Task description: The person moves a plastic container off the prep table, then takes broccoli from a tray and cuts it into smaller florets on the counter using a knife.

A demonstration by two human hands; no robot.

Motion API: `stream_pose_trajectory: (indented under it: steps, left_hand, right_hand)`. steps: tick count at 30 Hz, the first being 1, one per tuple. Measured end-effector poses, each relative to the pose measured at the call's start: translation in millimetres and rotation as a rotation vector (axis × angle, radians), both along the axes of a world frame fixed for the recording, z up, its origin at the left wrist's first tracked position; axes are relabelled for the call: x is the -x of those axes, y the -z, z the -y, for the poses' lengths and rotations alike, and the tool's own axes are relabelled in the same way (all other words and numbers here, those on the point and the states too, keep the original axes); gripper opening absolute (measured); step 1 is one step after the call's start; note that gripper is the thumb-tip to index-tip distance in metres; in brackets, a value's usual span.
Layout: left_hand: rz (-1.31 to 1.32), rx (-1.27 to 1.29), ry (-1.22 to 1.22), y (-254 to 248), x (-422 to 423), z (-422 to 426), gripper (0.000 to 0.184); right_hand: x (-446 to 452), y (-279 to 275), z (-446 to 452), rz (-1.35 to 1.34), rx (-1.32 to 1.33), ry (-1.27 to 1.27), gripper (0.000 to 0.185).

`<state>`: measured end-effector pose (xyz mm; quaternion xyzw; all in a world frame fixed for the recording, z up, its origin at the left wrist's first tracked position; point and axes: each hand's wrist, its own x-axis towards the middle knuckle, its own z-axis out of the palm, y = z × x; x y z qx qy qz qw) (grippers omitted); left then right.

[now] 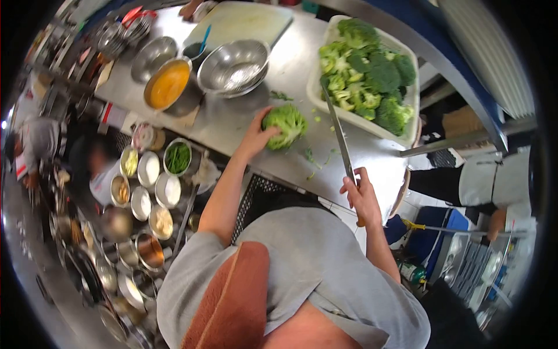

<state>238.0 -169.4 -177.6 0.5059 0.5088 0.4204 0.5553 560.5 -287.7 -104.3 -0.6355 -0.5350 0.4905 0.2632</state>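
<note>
The left hand (pixel 254 137) is cupping a broccoli head (pixel 286 126) on the steel counter (pixel 232 119), likely light, firm and brittle at the florets, best held low around its sides, while the right hand (pixel 361 195) is gripping a knife (pixel 340 138).

Metal table (pixel 232 121), shiny. On it: a white tub (pixel 363 133) of broccoli (pixel 381 72) toward the right, metal bowls (pixel 231 67) and a container of orange liquid (pixel 170 85) toward the left. Pale cutting board (pixel 250 20) at the far side; green scraps (pixel 310 156) scattered.
</note>
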Motion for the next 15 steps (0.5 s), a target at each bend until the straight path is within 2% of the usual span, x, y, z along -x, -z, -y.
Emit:
stream_pose_trajectory:
  steps: [2,3,5,6,8,10,12,15]
  left_hand:
    - [-0.208,-0.221,-0.086,14.6,15.1,-4.5,0.073]
    - [-0.222,-0.216,-0.104,5.2,13.8,-0.1,0.073]
    - [-0.597,-0.274,-0.125,-24.6,4.1,5.3,0.084]
    - [-0.601,-0.269,-0.129,-24.7,5.3,4.2,0.084]
    - [-0.591,-0.19,-0.003,-26.5,7.2,-9.2,0.097]
    - [-0.566,-0.22,-0.02,-13.6,-0.5,-5.2,0.1]
    - [-0.543,-0.249,-0.019,-2.2,-13.7,3.5,0.104]
    - [-0.487,-0.246,-0.032,1.9,-37.7,22.9,0.108]
  right_hand:
    - [3.4,7.7,-13.8,0.051,0.049,-0.054,0.033]
    - [8.7,8.1,-17.1,0.057,0.039,-0.054,0.029]
    - [17.7,9.2,-22.1,-0.017,0.009,-0.057,0.027]
    - [20.8,8.9,-22.3,-0.078,-0.019,-0.047,0.025]
    - [29.8,8.4,-29.3,-0.062,-0.029,-0.077,0.022]
    - [41.0,16.1,-38.1,-0.046,-0.041,-0.1,0.019]
    - [55.2,33.8,-46.4,0.069,-0.432,-0.167,0.014]
    - [81.6,29.0,-58.7,0.116,-0.429,-0.171,0.012]
